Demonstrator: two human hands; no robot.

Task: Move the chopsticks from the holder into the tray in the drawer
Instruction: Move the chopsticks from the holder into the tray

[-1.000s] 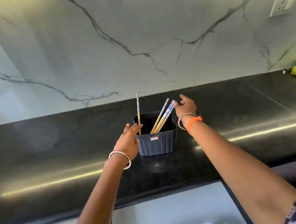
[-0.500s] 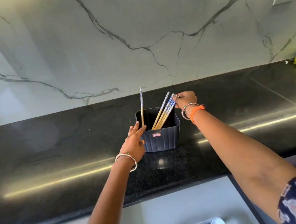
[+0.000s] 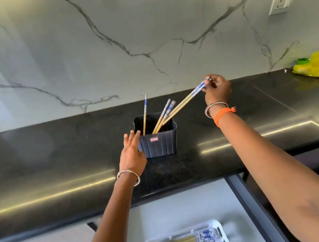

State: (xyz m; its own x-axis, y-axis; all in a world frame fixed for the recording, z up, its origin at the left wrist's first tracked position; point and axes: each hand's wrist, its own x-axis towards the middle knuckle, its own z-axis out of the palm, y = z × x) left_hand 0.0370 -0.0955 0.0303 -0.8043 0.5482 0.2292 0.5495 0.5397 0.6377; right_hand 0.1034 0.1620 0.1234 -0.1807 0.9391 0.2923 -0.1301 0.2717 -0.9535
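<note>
Pinching chopstick pair (image 3: 188,100), right hand (image 3: 216,89); left hand (image 3: 132,152) bracing holder (image 3: 158,142).

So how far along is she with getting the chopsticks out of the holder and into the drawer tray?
Partly done. The white tray in the open drawer already holds a row of chopsticks. In hand: the right hand pinches the blue ends of a pair angled out of the dark holder, tips still inside, while the left hand rests against the holder's side. Left: about three more chopsticks standing in it.

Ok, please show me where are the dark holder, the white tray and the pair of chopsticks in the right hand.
dark holder (image 3: 158,144): head view, front wall.
white tray (image 3: 221,228): head view, right rim.
pair of chopsticks (image 3: 187,98): head view, mid shafts.
</note>
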